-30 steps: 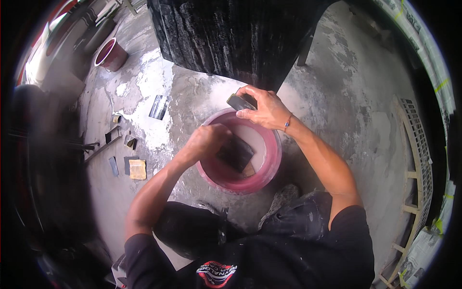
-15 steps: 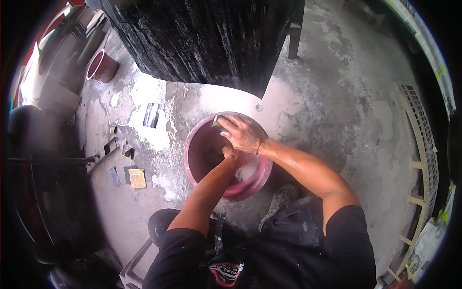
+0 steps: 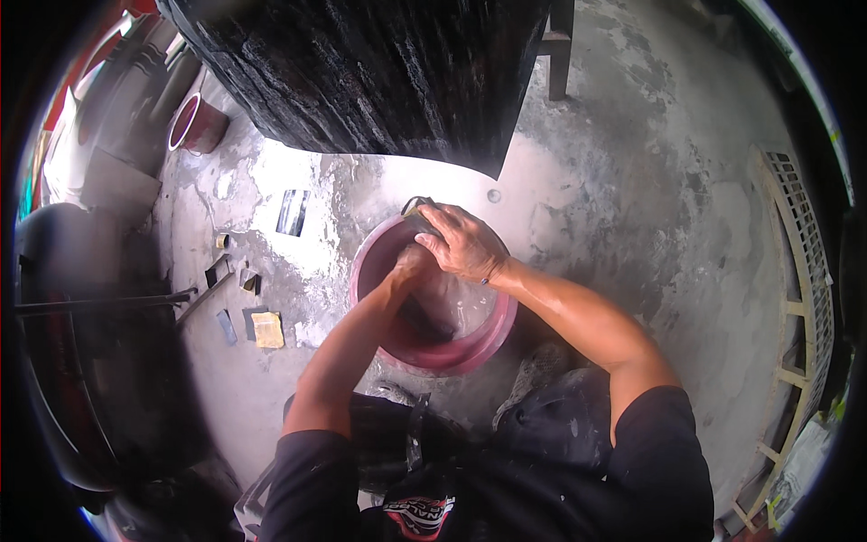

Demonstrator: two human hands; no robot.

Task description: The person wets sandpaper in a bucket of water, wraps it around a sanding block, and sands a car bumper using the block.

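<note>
Gripping a dark sanding block [image 3: 414, 207] in the right hand [image 3: 462, 244], right at the far rim of the pink bucket [image 3: 442, 363]! Down inside with the left hand [image 3: 414, 261], just beside the right, too hidden to tell whether clenched or grasping anything.

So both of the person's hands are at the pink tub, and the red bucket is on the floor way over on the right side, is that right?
Not quite: the red bucket is on the left side, as the head view shows. The left hand and right hand are at the pink tub.
</note>
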